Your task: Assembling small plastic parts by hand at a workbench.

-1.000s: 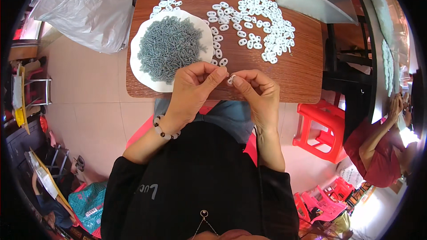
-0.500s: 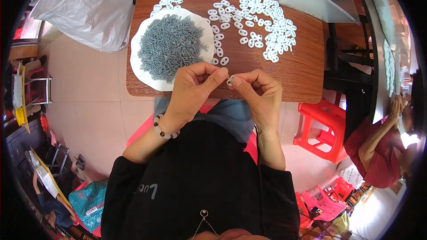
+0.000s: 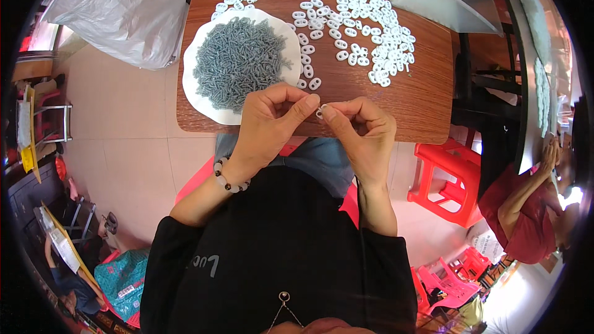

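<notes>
At the left, a white plate (image 3: 193, 96) heaped with small grey pieces (image 3: 241, 59) is set on the brown table (image 3: 414, 108), its near edge partly covered by the left hand (image 3: 270, 127). That hand's thumb and forefinger are pinched together; whether anything slim is held between them cannot be told. Just right of this pinch, above the table's near edge, a white two-holed piece (image 3: 320, 113) is gripped between the right hand's (image 3: 366, 139) thumb and forefinger. The piece is thus placed between both hands, right at the right fingertips and only just beside the left ones. Its long axis appears to be pointed roughly away from the body, though part is hidden by the thumb. Beyond the right hand, loose white pieces (image 3: 387, 49) are scattered.
</notes>
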`<state>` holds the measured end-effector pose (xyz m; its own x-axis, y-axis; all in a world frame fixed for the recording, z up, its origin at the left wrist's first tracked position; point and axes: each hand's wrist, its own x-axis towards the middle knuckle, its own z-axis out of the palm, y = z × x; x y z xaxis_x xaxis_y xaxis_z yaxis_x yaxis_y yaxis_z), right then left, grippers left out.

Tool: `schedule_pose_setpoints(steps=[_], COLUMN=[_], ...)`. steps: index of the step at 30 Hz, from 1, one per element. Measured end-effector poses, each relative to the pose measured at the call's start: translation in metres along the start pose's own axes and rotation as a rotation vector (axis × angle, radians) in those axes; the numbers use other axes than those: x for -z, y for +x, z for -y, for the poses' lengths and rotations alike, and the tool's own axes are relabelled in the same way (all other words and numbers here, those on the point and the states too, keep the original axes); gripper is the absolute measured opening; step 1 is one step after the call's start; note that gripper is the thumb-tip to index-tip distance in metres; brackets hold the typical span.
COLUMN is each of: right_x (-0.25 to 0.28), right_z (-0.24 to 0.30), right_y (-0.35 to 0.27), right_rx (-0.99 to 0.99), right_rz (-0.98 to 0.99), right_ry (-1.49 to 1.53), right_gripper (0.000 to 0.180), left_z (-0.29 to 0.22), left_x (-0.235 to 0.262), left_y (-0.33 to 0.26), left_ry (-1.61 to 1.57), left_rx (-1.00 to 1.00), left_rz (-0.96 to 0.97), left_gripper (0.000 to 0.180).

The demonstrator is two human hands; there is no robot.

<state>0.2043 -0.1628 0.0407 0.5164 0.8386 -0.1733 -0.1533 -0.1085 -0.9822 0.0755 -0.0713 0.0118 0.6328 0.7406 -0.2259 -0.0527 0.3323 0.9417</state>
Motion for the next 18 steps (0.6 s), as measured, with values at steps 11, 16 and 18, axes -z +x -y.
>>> schedule_pose_setpoints(steps=[11, 16, 18], right_x=[0.0013, -0.0022, -0.0029], right_z=[-0.003, -0.0023, -0.0025], right_y=[0.0001, -0.0029, -0.0043], right_rx=[0.046, 0.038, 0.045], right_rz=[-0.011, -0.039, -0.048], right_ry=[-0.127, -0.096, -0.092], right_gripper=[0.003, 0.003, 0.003], left_z=[0.0019, 0.0046, -0.0013], left_x=[0.0002, 0.001, -0.0006], left_y=[0.0022, 0.0028, -0.0003], left_ry=[0.003, 0.072, 0.049], left_rx=[-0.052, -0.121, -0.051], left_rz=[-0.011, 0.008, 0.01], left_gripper=[0.015, 0.017, 0.014])
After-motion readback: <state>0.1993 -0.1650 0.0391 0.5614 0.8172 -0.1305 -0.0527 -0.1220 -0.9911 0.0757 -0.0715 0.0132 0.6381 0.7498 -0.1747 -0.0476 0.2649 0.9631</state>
